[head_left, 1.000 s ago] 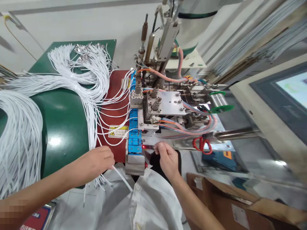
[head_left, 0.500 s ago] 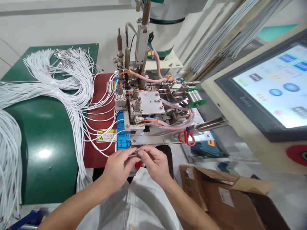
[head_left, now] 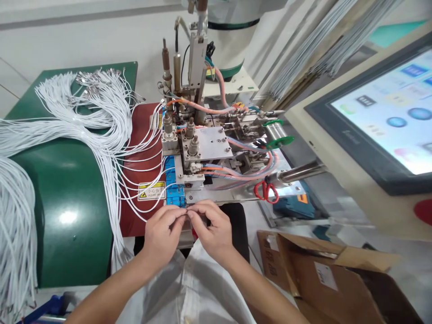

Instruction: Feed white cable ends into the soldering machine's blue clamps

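Observation:
My left hand (head_left: 165, 231) and my right hand (head_left: 209, 230) meet fingertip to fingertip just in front of a row of blue clamp blocks (head_left: 175, 194). Both are closed in a pinch. A white cable (head_left: 140, 217) runs from the bundle to my left hand, where its end is hidden by the fingers. Whatever my right fingertips grip is too small and covered to make out. Several other white cables (head_left: 138, 170) lead across the red plate (head_left: 130, 222) to the blue blocks.
The machine's metal top plate (head_left: 209, 144) stands beyond my hands, with a wire spool (head_left: 277, 134) and red-handled scissors (head_left: 266, 191) to its right. A touchscreen (head_left: 384, 112) leans in at right, above a cardboard box (head_left: 324, 274). White cable bundles (head_left: 79, 119) lie on the green table (head_left: 74, 193).
My left hand has moved right and up with the white cable, and my right hand has moved to meet it at the blue blocks. The view has shifted to the right.

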Available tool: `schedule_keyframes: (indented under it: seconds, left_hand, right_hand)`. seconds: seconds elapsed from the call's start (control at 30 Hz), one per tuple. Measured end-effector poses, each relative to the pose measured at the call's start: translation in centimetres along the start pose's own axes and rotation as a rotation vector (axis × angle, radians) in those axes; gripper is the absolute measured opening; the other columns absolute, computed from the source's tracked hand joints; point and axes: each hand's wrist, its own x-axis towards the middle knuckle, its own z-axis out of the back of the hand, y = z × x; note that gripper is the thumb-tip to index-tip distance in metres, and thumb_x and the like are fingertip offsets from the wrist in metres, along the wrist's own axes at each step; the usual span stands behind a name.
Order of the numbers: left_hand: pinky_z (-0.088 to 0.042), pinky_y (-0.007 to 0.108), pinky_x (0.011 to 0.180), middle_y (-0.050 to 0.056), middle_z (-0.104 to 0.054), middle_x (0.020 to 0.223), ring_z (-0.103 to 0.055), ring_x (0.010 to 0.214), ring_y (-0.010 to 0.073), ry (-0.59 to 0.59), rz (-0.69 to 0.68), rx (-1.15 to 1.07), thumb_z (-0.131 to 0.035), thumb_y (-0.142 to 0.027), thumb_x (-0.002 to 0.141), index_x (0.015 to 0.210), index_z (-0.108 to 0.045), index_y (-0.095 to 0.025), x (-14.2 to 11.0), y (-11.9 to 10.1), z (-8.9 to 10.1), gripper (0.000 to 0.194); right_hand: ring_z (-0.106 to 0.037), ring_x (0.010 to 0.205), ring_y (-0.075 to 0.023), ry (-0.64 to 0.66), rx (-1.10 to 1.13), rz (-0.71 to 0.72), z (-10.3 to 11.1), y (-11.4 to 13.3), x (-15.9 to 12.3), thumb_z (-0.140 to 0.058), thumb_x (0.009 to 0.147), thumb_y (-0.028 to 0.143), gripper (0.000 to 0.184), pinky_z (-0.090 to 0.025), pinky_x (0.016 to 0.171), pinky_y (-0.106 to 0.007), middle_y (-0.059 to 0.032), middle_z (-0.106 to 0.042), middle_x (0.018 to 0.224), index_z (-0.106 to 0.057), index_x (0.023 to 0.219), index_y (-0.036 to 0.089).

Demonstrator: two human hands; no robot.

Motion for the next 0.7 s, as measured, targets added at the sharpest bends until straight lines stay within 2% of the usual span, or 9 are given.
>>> schedule_keyframes:
  seconds: [0.1, 0.23, 0.5, 0.7]
  left_hand:
    - [-0.053, 0.026, 0.069, 0.002, -0.069, 0.079, -0.063, 0.071, 0.0133, -0.061, 0.059, -0.043, -0.058, -0.024, 0.080, 0.083, -0.068, -0.021, 0.0, 0.1, 0.0, 0.011]
    - [-0.054, 0.024, 0.064, 0.001, -0.069, 0.075, -0.064, 0.067, 0.0132, -0.043, 0.208, -0.181, -0.063, -0.024, 0.076, 0.079, -0.070, -0.020, 0.1, 0.1, 0.1, 0.009]
    - [-0.053, 0.026, 0.072, 0.003, -0.070, 0.084, -0.064, 0.076, 0.0142, 0.027, 0.171, -0.174, -0.056, -0.022, 0.079, 0.084, -0.069, -0.019, 0.2, 0.2, 0.1, 0.014]
    - [-0.052, 0.023, 0.065, 0.003, -0.068, 0.077, -0.063, 0.068, 0.0135, 0.044, 0.285, -0.218, -0.052, -0.025, 0.081, 0.083, -0.067, -0.017, -0.1, 0.1, -0.2, 0.017]
  right_hand:
    - [-0.058, 0.067, -0.0138, -0.014, 0.043, -0.054, -0.3, -0.1, -0.1, -0.055, 0.079, 0.016, 0.010, -0.047, 0.063, -0.026, -0.0024, -0.060, 0.073, -0.062, 0.074, 0.019]
    - [-0.058, 0.069, -0.0150, -0.024, 0.117, -0.105, -0.6, -0.2, -0.2, -0.055, 0.078, 0.018, 0.009, -0.047, 0.063, -0.027, -0.0035, -0.061, 0.075, -0.063, 0.075, 0.019]
    - [-0.055, 0.063, -0.0128, -0.033, 0.060, -0.092, -0.8, -0.1, -0.1, -0.055, 0.077, 0.016, 0.011, -0.045, 0.059, -0.025, -0.0016, -0.058, 0.068, -0.061, 0.068, 0.018]
    - [-0.054, 0.066, -0.0129, -0.039, 0.122, -0.103, -1.3, -0.4, -0.1, -0.055, 0.077, 0.014, 0.010, -0.044, 0.062, -0.025, -0.0007, -0.056, 0.069, -0.059, 0.069, 0.019]
